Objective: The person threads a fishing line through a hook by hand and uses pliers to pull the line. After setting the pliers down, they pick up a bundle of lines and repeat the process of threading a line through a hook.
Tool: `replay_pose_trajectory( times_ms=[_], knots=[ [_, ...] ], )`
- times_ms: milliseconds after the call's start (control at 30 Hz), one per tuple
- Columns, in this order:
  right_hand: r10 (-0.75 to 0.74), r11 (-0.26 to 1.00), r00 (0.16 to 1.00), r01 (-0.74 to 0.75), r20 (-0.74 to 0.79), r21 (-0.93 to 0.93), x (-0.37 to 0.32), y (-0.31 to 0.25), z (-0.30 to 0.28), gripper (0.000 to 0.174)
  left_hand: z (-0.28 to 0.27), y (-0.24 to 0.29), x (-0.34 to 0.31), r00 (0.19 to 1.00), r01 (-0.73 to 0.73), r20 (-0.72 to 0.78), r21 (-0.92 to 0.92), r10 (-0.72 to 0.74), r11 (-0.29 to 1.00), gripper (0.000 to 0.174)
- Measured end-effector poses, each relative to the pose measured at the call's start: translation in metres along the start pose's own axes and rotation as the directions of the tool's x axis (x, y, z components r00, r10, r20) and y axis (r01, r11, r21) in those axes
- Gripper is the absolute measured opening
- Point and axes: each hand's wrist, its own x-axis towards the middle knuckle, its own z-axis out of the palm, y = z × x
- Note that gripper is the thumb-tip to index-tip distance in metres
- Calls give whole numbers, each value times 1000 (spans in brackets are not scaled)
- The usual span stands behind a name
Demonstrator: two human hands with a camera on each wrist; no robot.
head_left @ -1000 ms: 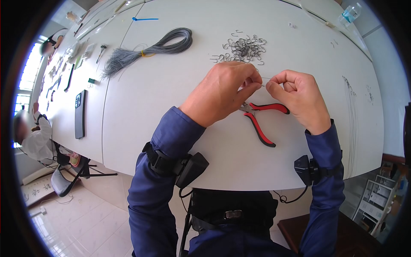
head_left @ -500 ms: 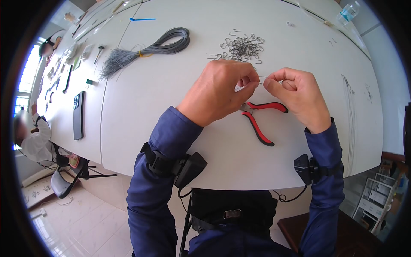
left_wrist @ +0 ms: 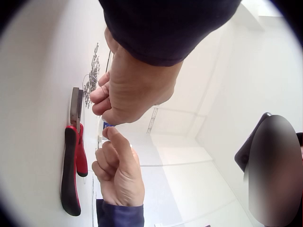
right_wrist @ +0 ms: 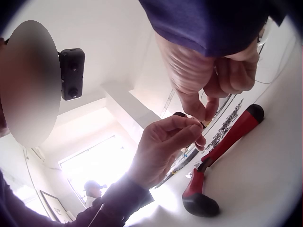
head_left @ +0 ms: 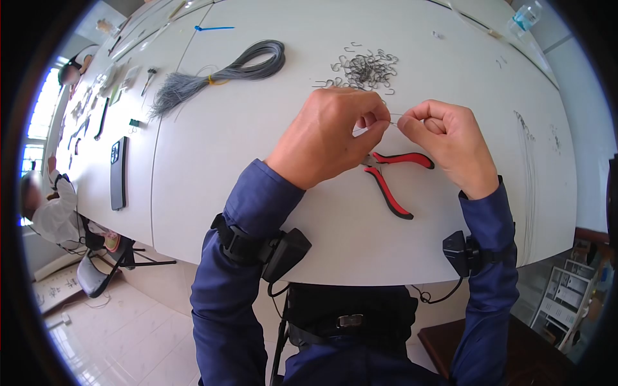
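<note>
- Left hand and right hand are up over the middle of the bench, fingertips nearly meeting. Each one pinches an end of a thin bit of wire, so both hands are closed on it.
- That bit of wire sits in the gap between the two hands, lifted a little off the bench.
- Red-handled pliers lie on the bench just under and near of the hands, handles spread apart, nobody touching them.
- Just on the far side of the hands there's a loose pile of little wire hooks.
- Left of that pile is a coil of grey wire with a yellow tie round it.
- Way off to the left, a dark phone lies flat.
</note>
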Motion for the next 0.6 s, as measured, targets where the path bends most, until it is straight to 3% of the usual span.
replay_pose_trajectory(
  times_ms=[267, 367, 467, 600],
  knots=[
    [2, 1000, 1000, -2, -10, 11, 0, 3, 1, 22, -1, 2, 0, 1000, 10, 9, 2, -10, 1000, 9],
    [-110, 988, 985, 123, -132, 94, 4, 14, 8, 25, -2, 3, 1, 1000, -1, 1, -2, 1, 1000, 9],
    [-40, 988, 999, 44, -30, 147, 2, 7, 3, 29, -1, 4, 1, 1000, -4, -9, -12, 4, 1000, 10],
    [-58, 974, 998, 51, 25, 219, 4, 14, 8, 27, 0, 3, 1, 999, -28, -20, -14, 28, 1000, 10]
  ],
)
